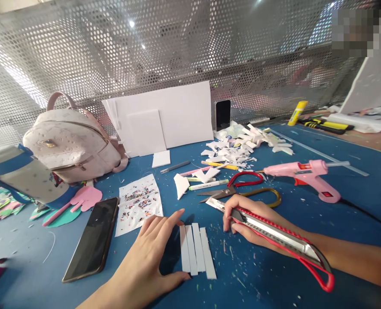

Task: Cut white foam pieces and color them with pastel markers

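Note:
Several narrow white foam-board strips lie side by side on the blue table in front of me. My left hand rests at their left side, thumb and fingers spread apart around the leftmost strip's ends, holding nothing. To the right, my right hand is closed around a red and silver utility knife, its blade end pointing up and left. Scissors with red and dark yellow handles lie just beyond that hand. A pink hot glue gun rests farther right, its black cord trailing off.
A dark phone and a paper sheet with colourful scraps lie left. Behind stand a pale backpack, a white board and another phone. White offcuts, markers and a glue stick sit toward the back.

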`<action>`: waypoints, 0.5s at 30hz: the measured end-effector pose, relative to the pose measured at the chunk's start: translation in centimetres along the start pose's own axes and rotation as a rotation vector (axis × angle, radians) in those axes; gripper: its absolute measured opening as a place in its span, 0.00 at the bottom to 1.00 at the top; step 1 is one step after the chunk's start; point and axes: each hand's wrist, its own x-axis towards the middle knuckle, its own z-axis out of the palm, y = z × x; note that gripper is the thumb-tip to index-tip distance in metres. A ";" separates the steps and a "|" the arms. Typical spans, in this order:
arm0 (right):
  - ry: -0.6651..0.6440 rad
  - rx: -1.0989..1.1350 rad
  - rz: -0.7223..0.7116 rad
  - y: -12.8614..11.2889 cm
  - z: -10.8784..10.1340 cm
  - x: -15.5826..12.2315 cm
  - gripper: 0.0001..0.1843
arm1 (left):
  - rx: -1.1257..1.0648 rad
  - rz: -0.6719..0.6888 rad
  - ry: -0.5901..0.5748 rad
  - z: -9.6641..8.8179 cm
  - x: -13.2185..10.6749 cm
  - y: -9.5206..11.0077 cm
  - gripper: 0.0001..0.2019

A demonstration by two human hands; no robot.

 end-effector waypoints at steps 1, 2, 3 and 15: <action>0.000 -0.003 -0.008 -0.1 0.0 0.0 0.14 | 0.004 0.007 0.013 0.2 0.2 0.2 0.49; 0.003 -0.008 -0.014 -0.1 0.0 0.0 0.14 | 0.010 0.014 0.024 0.5 0.4 0.3 0.49; 0.006 -0.016 -0.020 -0.2 -0.1 -0.1 0.14 | 0.018 0.016 0.036 0.7 0.6 0.4 0.49; -0.074 -0.499 -0.121 -1.0 1.5 -0.5 0.48 | 0.086 -0.013 0.038 0.6 0.5 0.5 0.49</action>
